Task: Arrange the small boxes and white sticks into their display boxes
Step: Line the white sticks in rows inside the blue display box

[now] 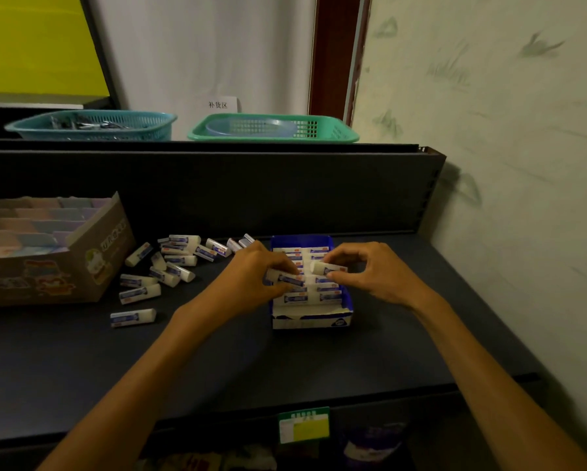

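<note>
Evidently light and rigid, one white stick [326, 268] is being pinched at mid-length by the right hand [370, 271] above the blue display box [310, 319], while the left hand [251, 277] is pinching another stick [285, 277] at that box's left edge.

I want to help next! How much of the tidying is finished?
Partly done. The blue display box already holds rows of white sticks. The left hand and right hand each hold one stick over it. A scattered pile of sticks still lies on the shelf, beside the cardboard box.
</note>
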Tool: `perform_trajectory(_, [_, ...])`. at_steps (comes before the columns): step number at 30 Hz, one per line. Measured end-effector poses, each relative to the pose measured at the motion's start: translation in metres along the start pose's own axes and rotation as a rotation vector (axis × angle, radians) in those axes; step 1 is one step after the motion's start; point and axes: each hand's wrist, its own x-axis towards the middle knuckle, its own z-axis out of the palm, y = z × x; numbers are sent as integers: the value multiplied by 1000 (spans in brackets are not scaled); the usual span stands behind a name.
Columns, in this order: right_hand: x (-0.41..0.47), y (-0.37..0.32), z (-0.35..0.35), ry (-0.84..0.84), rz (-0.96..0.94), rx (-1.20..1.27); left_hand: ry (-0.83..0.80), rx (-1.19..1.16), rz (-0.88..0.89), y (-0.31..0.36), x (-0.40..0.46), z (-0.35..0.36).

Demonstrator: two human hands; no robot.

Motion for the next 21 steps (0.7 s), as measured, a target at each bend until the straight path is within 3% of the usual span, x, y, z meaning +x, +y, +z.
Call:
perform_trajectory(10, [-1,-2,5,-84,-43,-56,-14,-102,15,10,-2,1])
perform_trajectory(21, [3,-2,5,-299,18,-285,-227,34,-4,15,7,14])
